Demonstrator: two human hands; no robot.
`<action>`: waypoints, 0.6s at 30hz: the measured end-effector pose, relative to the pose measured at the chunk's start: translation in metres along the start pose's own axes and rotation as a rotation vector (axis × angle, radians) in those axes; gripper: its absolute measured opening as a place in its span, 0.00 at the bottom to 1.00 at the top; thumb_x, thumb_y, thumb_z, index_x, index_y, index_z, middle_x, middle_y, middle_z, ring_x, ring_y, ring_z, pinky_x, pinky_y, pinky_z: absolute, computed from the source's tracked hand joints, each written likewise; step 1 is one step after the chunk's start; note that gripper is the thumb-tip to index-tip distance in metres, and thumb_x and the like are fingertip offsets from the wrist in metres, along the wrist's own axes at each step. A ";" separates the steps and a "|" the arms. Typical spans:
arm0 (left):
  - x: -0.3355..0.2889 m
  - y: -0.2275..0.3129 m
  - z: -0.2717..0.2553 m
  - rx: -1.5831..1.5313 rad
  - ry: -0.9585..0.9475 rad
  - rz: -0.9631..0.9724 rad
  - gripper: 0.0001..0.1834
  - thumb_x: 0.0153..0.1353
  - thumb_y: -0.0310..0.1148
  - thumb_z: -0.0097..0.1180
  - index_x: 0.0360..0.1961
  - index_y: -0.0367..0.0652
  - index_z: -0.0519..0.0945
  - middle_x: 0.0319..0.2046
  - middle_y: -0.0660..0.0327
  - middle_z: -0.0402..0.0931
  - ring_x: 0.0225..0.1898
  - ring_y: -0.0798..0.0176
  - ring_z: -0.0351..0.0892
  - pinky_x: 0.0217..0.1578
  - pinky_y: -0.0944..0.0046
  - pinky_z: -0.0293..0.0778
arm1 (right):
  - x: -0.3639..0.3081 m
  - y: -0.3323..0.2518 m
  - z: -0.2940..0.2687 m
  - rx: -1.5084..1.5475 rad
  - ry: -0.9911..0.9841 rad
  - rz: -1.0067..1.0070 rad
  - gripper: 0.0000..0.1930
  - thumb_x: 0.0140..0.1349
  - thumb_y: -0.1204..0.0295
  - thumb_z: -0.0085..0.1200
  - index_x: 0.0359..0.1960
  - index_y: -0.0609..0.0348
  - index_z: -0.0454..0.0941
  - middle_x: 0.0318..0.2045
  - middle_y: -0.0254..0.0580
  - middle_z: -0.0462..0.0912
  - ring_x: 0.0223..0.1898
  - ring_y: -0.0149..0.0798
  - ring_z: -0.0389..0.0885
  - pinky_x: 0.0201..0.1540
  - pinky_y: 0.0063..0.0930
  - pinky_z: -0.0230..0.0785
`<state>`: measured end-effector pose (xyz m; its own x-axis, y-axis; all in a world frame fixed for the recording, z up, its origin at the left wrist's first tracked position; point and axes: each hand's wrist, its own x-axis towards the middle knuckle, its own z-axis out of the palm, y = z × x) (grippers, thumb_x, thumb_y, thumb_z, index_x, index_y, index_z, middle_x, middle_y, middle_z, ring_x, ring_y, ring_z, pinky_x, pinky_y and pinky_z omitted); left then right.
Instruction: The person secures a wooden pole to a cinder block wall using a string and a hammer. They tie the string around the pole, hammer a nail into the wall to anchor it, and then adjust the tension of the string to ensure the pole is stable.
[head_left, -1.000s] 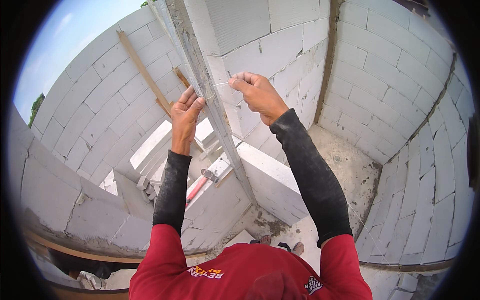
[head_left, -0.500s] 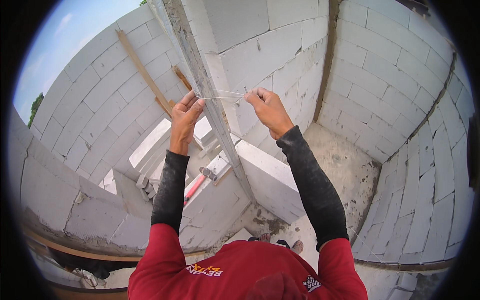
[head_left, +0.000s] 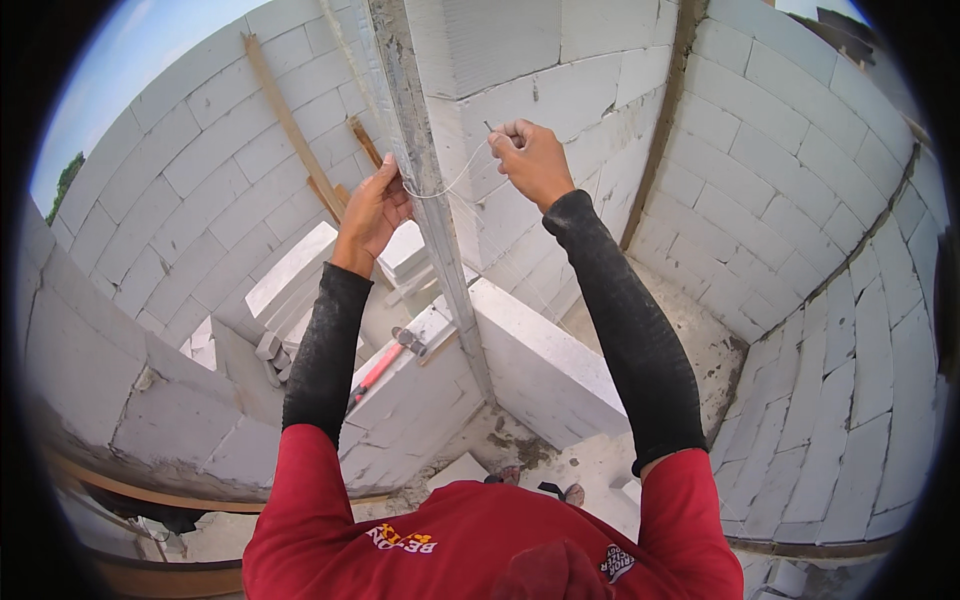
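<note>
A thin white string (head_left: 460,180) loops loosely across an upright metal-faced post (head_left: 408,110). My right hand (head_left: 535,165), to the right of the post, is closed in a pinch on a nail (head_left: 489,127), whose end pokes out past the fingers; the string runs up to it. On the post's left edge rests my left hand (head_left: 375,218), its fingers partly curled where the string meets the edge. Some of its fingertips are hidden, but it appears closed on the string.
Below, a hammer (head_left: 388,365) with a red handle lies on a low block wall (head_left: 430,375). Pale block walls (head_left: 770,150) surround me. Wooden boards (head_left: 290,120) lean at the far left, above stacked blocks (head_left: 295,275). Another low block wall (head_left: 545,360) meets the post's right side.
The string has gone from nearly straight to a slack, sagging curve. My right hand has risen slightly and moved right with the nail. My left hand has turned and dropped a little beside the post.
</note>
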<state>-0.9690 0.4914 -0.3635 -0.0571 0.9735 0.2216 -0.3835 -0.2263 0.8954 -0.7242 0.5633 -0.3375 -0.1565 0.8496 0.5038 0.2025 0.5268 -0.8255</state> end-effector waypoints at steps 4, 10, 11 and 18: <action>0.023 0.004 -0.010 0.151 -0.083 -0.024 0.16 0.76 0.41 0.53 0.53 0.39 0.80 0.41 0.65 0.84 0.38 0.73 0.83 0.40 0.70 0.82 | 0.028 -0.022 0.028 -0.218 -0.014 -0.227 0.12 0.63 0.63 0.60 0.40 0.57 0.88 0.34 0.48 0.89 0.39 0.48 0.87 0.46 0.40 0.77; 0.024 0.010 0.000 0.149 -0.073 0.014 0.14 0.75 0.39 0.54 0.52 0.40 0.82 0.39 0.67 0.84 0.33 0.75 0.83 0.37 0.72 0.81 | 0.056 -0.031 0.055 -0.258 -0.322 -0.282 0.12 0.62 0.67 0.62 0.45 0.54 0.89 0.38 0.53 0.89 0.42 0.51 0.88 0.49 0.38 0.78; 0.021 0.009 0.003 0.160 -0.042 0.028 0.14 0.75 0.39 0.54 0.52 0.40 0.82 0.39 0.68 0.84 0.33 0.75 0.83 0.38 0.72 0.81 | 0.058 -0.032 0.054 -0.278 -0.361 -0.309 0.12 0.61 0.68 0.62 0.45 0.55 0.89 0.38 0.53 0.89 0.42 0.51 0.88 0.49 0.37 0.78; 0.016 0.000 0.008 0.075 0.065 0.144 0.15 0.76 0.40 0.53 0.50 0.38 0.82 0.39 0.64 0.85 0.36 0.72 0.84 0.40 0.69 0.82 | 0.043 -0.010 0.059 0.135 -0.287 -0.197 0.24 0.65 0.64 0.61 0.62 0.60 0.78 0.40 0.52 0.88 0.39 0.42 0.87 0.47 0.31 0.78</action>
<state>-0.9623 0.5067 -0.3567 -0.1664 0.9305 0.3264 -0.2970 -0.3629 0.8832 -0.7899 0.5928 -0.3231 -0.4486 0.6799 0.5801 0.0156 0.6549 -0.7555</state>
